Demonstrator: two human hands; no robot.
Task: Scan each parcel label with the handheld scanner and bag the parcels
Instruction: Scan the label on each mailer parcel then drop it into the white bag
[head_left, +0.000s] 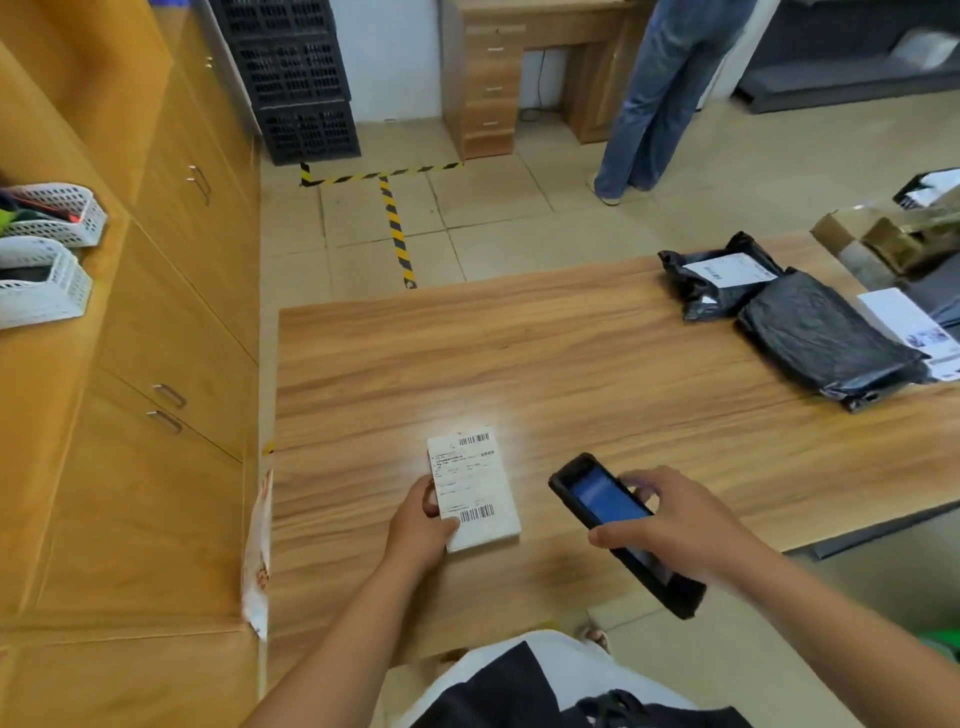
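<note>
A worker's left hand (423, 519) pins a small white parcel (475, 491) flat to the near part of a wooden table (571, 358), thumb and fingers closed on its lower left corner, while the right hand (675, 525) grips a black handheld scanner (621, 525) just beside it, fingers wrapped over the lit blue screen. A bright patch of light falls on the parcel and the wood around its top edge, which suggests the scan itself is the step in hand. The parcel's long axis runs away from the worker, leaning slightly left, label face up, with one barcode at the far end and another near the thumb. The scanner's long axis runs diagonally, its head pointing up and left toward the parcel.

Next comes, in all likelihood, a check that the reading has registered, then a free hand to move the parcel on to bagging; no open bag is visible at this station.

Farther along the table, to the right, two black poly mailers (779, 317) lie overlapping, one showing a white label, with a white box (909, 325) touching them at the edge. Beyond, a second person's legs (654, 98) stand by a wooden desk (519, 67) across the tiled floor.
</note>
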